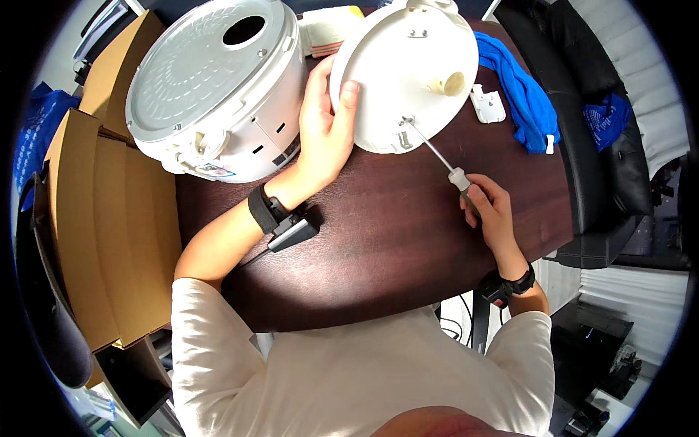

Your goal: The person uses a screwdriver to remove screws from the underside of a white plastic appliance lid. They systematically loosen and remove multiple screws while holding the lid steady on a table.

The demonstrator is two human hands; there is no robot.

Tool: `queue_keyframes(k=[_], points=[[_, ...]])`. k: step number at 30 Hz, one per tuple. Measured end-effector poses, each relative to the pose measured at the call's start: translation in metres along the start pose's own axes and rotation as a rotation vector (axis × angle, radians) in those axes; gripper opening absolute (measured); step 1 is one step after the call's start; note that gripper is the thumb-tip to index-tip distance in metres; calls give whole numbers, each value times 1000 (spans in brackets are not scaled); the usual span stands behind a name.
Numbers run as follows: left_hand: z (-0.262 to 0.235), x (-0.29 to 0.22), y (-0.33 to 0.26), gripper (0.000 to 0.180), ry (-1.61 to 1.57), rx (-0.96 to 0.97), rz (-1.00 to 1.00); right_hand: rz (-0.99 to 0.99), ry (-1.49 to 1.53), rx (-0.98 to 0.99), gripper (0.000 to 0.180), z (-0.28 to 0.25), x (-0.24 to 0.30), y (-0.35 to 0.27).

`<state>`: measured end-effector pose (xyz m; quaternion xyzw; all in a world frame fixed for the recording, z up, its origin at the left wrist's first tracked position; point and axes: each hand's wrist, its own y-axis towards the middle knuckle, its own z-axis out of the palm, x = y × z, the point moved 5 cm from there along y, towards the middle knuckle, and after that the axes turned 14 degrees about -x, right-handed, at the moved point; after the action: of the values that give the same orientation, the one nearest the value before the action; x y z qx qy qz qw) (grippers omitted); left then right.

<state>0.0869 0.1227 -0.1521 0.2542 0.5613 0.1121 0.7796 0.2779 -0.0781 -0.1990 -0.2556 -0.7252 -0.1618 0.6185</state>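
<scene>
My left hand (326, 124) grips the left edge of a round white plastic cover (393, 73), thumb on its inner face and fingers behind. The cover is tilted up, with a short cream tube (449, 84) and small metal fittings on it. In my right hand (491, 211) is a screwdriver (460, 179), held by its grey and white handle. Its shaft points up and left, and the tip meets a fitting near the cover's lower edge. Left of the cover stands a white rice cooker body (269, 109) with a grey top plate (196, 69) and a dark round hole.
Right of the cover lie a small white plastic part (488, 104) and a blue cloth (517, 84). A folded pale cloth (328, 29) sits behind. An open cardboard box (109, 240) stands by the dark brown table's (378, 247) left side. A black couch (561, 95) is at the right.
</scene>
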Motion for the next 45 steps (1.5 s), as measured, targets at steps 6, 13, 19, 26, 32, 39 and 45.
queue_keyframes(k=[6,13,19,26,32,39,45], points=[[-2,3,3,40,45,37,70,19,-52,-16,30,-1,-3,0],[-2,6,2,42,-10,45,34,43,-16,-36,28,-2,-6,-3],[-2,5,3,41,3,45,49,23,-47,-27,28,-1,-3,-4],[-4,5,6,37,35,63,79,142,-78,8,28,1,3,-5],[0,-7,5,33,98,195,-24,-75,-314,23,23,-2,37,-4],[0,-19,4,31,229,186,46,-776,-939,-184,30,15,73,-18],[3,-27,6,30,255,167,185,-329,-546,-139,26,1,46,-8]])
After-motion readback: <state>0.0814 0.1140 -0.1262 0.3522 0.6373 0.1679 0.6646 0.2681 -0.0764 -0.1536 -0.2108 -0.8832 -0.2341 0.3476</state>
